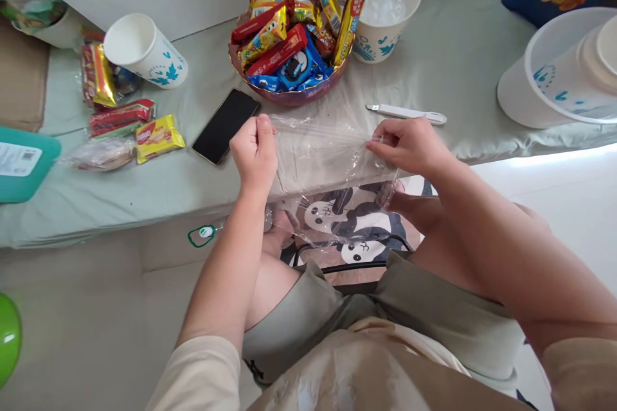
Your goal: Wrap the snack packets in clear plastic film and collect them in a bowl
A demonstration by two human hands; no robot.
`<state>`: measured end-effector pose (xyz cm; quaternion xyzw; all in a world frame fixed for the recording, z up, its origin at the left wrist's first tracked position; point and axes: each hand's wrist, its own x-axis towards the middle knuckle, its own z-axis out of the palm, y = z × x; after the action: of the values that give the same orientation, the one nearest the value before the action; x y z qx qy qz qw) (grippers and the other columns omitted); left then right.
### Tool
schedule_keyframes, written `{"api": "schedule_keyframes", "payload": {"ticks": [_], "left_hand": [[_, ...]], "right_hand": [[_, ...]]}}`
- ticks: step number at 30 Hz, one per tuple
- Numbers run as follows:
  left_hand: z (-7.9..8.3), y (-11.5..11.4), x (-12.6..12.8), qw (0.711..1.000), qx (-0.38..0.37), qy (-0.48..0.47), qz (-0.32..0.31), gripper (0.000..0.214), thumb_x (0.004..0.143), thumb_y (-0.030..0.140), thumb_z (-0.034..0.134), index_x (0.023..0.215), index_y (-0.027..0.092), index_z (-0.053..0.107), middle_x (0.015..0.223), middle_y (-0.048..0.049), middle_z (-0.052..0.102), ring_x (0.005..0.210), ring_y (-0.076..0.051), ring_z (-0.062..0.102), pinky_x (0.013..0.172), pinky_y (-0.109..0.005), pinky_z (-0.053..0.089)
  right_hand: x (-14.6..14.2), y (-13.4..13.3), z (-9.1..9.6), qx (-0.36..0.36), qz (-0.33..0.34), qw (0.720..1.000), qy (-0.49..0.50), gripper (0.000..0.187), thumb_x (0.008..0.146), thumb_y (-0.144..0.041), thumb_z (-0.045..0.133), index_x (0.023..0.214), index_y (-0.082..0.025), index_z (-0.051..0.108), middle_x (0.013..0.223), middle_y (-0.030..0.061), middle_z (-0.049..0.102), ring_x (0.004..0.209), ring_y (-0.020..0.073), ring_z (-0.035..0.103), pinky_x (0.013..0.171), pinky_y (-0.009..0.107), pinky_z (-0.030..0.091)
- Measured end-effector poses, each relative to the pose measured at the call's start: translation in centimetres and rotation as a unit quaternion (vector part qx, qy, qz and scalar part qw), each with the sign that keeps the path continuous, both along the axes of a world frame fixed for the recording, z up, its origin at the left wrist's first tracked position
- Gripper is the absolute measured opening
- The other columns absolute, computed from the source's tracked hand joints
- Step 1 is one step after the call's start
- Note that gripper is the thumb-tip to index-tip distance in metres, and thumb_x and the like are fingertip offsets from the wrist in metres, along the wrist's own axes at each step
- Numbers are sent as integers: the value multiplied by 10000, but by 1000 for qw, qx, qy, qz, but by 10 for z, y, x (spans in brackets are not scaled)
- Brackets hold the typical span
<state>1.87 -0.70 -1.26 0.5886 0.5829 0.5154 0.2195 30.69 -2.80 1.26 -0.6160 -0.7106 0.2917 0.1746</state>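
Note:
A thin clear plastic bag (332, 173) is stretched between my two hands and hangs down past the table's front edge. My left hand (254, 151) is closed in a fist around one upper corner, thumb on top. At the opposite upper corner, my right hand (409, 144) pinches the plastic between thumb and fingers. Just left of my left hand lies a black phone (226, 125). A white utility knife (407, 113) rests on the cloth beyond my right hand. Behind the bag stands a bowl (294, 95) heaped with wrapped snacks.
A paper cup (385, 32) holding clear crumpled plastic stands beside the bowl. Another paper cup (147, 54) and snack packets (159, 138) are at left. A large translucent tub (515, 93) with cups is at right. Below, a panda-print mat (366, 221) lies between my legs.

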Motion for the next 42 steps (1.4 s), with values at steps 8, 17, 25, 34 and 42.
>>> {"api": "schedule_keyframes", "payload": {"ticks": [8, 17, 25, 34, 42], "left_hand": [[-4, 17, -16, 986, 37, -142, 84, 612, 974, 804, 396, 740, 244, 466, 515, 85, 295, 391, -81, 299, 415, -282, 181], [13, 18, -15, 963, -16, -243, 115, 535, 1002, 713, 483, 752, 242, 434, 476, 102, 303, 361, -58, 259, 382, -283, 101], [23, -19, -45, 908, -294, -261, -142, 926, 721, 736, 818, 1427, 312, 395, 828, -23, 776, 718, -198, 770, 479, -214, 396], [33, -53, -32, 956, -144, -207, -148, 778, 738, 376, 912, 1377, 305, 475, 673, 75, 699, 608, -153, 705, 638, -286, 558], [37, -43, -28, 978, 144, -131, -69, 444, 747, 388, 915, 1111, 302, 675, 759, 72, 732, 811, -140, 708, 963, -337, 548]], "right_hand": [[10, 11, -12, 67, -196, 953, 222, 253, 903, -472, 573, 1057, -272, 562, 1037, 86, 706, 919, 233, 687, 762, 398, 560], [-9, 3, -12, -87, -151, 914, 367, 514, 862, -405, 724, 1307, -299, 491, 828, -3, 693, 577, 149, 603, 580, 340, 552], [11, 2, -5, -9, -164, 883, 440, 548, 848, -608, 749, 1267, -391, 469, 942, -14, 661, 478, 78, 357, 476, 304, 378], [24, -6, -4, -15, -151, 877, 456, 709, 875, -696, 662, 1443, -397, 361, 990, -2, 699, 584, 119, 507, 559, 323, 480], [23, -30, 10, 37, -108, 873, 474, 873, 775, -285, 840, 1507, -413, 383, 717, -85, 616, 649, 138, 561, 678, 313, 509]]}}
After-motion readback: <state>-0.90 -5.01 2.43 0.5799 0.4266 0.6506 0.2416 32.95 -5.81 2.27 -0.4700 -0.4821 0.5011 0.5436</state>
